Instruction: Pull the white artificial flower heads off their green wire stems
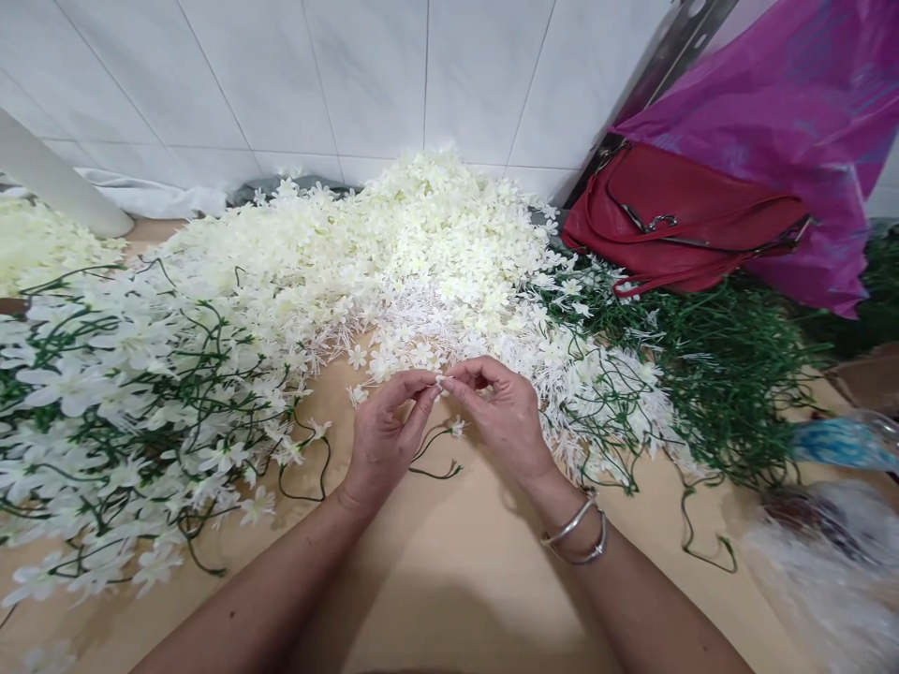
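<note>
My left hand [390, 421] and my right hand [507, 417] meet in front of me, thumbs and index fingers pinched together. Between the fingertips is a small white artificial flower piece [440, 380]; its shape is mostly hidden. Just below lies a thin green plastic stem [434, 473], with a small white tip [457, 428] near it. A large heap of cream artificial blossoms [421, 225] rises behind my hands, with white thready stamens [414, 309] at its front. To the left, white flowers on green stems [161, 402] are piled up.
Bare green stems [730, 365] are heaped at the right, below a red handbag [681, 215] and a purple plastic bag [793, 122]. Clear plastic wrapping [835, 571] lies at the right edge. A white tiled wall [379, 75] and a pale pole [56, 173] stand behind the table [449, 571].
</note>
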Demonstrator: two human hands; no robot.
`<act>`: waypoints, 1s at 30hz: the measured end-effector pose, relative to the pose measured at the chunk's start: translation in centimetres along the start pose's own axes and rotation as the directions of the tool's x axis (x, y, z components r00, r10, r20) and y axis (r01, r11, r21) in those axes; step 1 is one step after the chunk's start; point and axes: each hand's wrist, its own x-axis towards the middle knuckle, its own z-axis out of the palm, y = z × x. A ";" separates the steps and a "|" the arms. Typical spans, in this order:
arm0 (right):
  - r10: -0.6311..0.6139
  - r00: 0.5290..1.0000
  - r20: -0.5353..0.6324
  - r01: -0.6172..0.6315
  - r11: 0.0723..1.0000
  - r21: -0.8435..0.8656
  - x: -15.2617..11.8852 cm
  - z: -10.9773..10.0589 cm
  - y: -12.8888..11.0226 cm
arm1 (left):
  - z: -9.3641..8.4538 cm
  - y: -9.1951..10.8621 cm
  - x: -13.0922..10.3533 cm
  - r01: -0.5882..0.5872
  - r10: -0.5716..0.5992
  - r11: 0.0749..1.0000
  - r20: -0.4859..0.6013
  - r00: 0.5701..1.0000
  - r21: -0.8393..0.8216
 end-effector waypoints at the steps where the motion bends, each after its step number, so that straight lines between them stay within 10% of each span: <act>1: -0.035 0.999 0.003 0.035 0.999 -0.028 0.0 0.0 0.0 | 0.1 0.0 -0.1 0.017 -0.017 1.000 -0.015 1.000 0.000; 9: -0.278 0.961 0.011 0.277 0.952 -0.134 -0.3 0.2 -0.2 | 0.1 -0.4 -0.7 0.128 -0.131 0.979 -0.011 0.991 -0.160; 20: -0.216 0.976 0.010 0.216 0.976 0.013 -0.5 0.1 -0.7 | 0.3 0.5 -0.3 0.215 -0.216 0.864 0.050 0.975 -0.456; 30: -0.238 0.971 0.027 0.238 0.971 -0.024 0.1 -0.5 -0.1 | 0.4 0.0 -0.3 0.150 -0.130 0.931 0.082 0.988 -0.332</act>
